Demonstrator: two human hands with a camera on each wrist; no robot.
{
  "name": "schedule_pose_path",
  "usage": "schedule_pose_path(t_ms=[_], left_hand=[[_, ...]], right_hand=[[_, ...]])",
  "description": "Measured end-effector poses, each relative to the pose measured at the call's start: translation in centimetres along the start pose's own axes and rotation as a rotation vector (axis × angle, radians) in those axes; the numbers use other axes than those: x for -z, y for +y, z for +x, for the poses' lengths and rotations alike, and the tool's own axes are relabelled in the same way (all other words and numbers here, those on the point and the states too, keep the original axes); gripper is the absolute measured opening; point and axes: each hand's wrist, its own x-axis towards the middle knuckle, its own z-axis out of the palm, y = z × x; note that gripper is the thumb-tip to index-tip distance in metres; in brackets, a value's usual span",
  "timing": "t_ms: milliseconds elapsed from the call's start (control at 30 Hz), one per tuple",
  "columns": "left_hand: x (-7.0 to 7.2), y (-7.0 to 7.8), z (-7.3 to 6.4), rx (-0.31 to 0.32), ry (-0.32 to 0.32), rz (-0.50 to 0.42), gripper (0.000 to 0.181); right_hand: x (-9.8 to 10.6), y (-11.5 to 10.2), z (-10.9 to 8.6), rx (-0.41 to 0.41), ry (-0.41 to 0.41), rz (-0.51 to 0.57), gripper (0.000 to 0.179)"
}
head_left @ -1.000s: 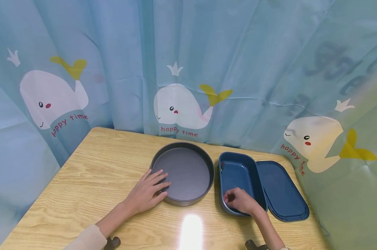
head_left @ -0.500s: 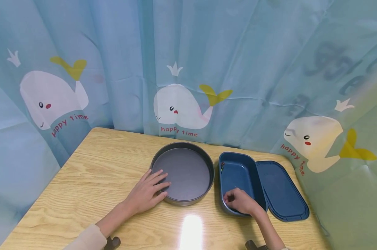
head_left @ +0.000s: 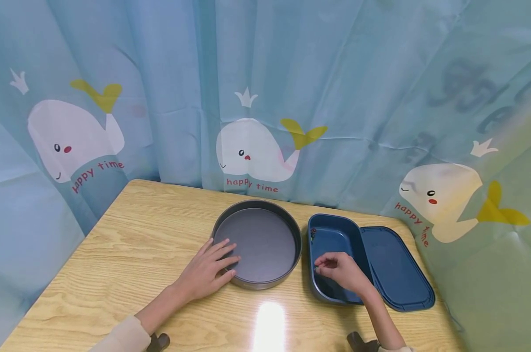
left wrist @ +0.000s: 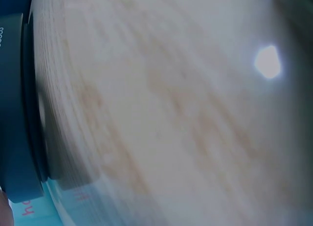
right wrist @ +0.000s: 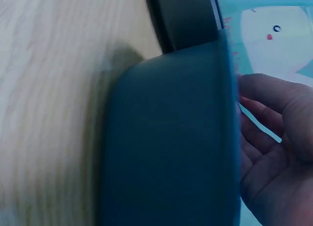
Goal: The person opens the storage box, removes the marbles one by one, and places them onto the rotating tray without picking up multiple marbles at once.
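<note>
A round dark-grey cake pan [head_left: 257, 244] sits on the table, also partly seen in the left wrist view. My left hand [head_left: 207, 270] lies over its left rim, fingers spread and reaching inside. To the right is a deep blue rectangular box [head_left: 331, 233], lidless. My right hand [head_left: 342, 270] is over the near half of the box, thumb and fingertips pinched together at its left wall. A small dark greenish piece [head_left: 316, 268] shows between those fingertips; its kind is too small to make out. Small red and green bits [head_left: 313, 235] lie by the box's far left wall.
The box's blue lid [head_left: 399, 266] lies right of the box, its edge close along it. Behind the wooden table [head_left: 129, 244] hangs a blue curtain [head_left: 173, 122] with whale prints. Dark-brown knobs [head_left: 159, 342] show at the near edge.
My right hand has risen slightly and moved away from the near end of the box, fingers still pinched; a small piece now shows at its fingertips. The left hand has not moved.
</note>
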Motion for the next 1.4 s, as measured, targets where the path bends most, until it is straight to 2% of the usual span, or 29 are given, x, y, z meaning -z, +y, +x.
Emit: schedule_pose_path(t_ms=[167, 300, 533, 933, 1100, 1400], left_hand=[[0.0, 0.0, 0.0, -0.001, 0.004, -0.008, 0.035], [-0.2, -0.1, 0.0, -0.010, 0.008, -0.006, 0.035], [-0.4, -0.2, -0.1, -0.015, 0.032, 0.009, 0.033], [-0.2, 0.0, 0.0, -0.004, 0.008, -0.002, 0.035], [-0.2, -0.1, -0.1, -0.001, 0.003, -0.005, 0.036], [-0.3, -0.1, -0.1, -0.007, 0.024, 0.001, 0.036]], right_hand=[[-0.1, -0.9, 0.3, 0.005, 0.095, -0.002, 0.014], [-0.6, -1.9, 0.8, 0.028, 0.133, 0.000, 0.016], [-2.2, -4.0, 2.4, 0.059, 0.171, 0.016, 0.017], [-5.4, -5.9, 6.2, 0.087, 0.221, 0.009, 0.012], [-6.5, -6.0, 8.0, 0.060, 0.244, -0.016, 0.008], [-7.9, -4.9, 10.5, 0.064, 0.239, -0.041, 0.007]])
